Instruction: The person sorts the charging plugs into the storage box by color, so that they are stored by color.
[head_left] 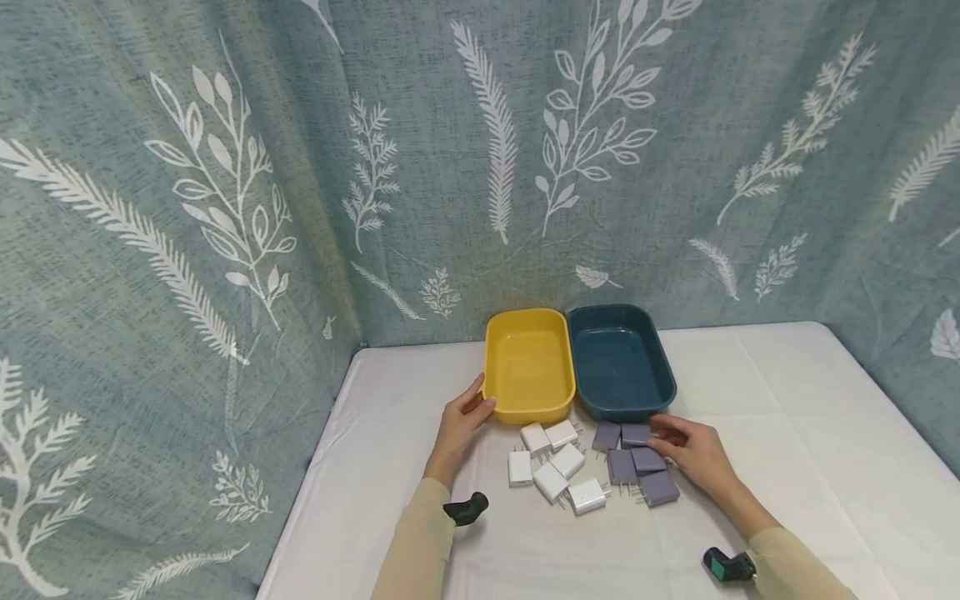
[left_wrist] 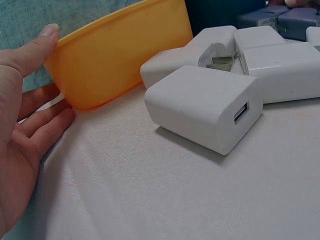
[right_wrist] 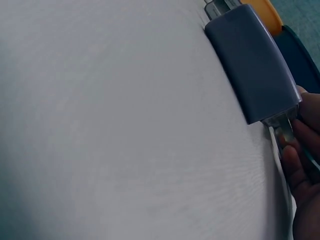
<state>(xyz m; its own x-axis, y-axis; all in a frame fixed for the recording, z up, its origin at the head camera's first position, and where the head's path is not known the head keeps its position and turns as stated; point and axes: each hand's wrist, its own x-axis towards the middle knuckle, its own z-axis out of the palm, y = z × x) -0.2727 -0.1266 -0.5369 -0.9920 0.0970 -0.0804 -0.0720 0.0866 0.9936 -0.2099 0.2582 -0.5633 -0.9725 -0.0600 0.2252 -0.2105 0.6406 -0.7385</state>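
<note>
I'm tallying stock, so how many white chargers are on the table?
6: two white chargers nearest the yellow tray, one at left, two in the middle, one at front right. None seems hidden.

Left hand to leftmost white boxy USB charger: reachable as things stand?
Probably yes: the left hand touches the glossy yellow rounded tray, with only white cloth between that hand and the leftmost white boxy USB charger.

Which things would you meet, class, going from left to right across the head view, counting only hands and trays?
Left hand → yellow tray → blue tray → right hand.
</note>
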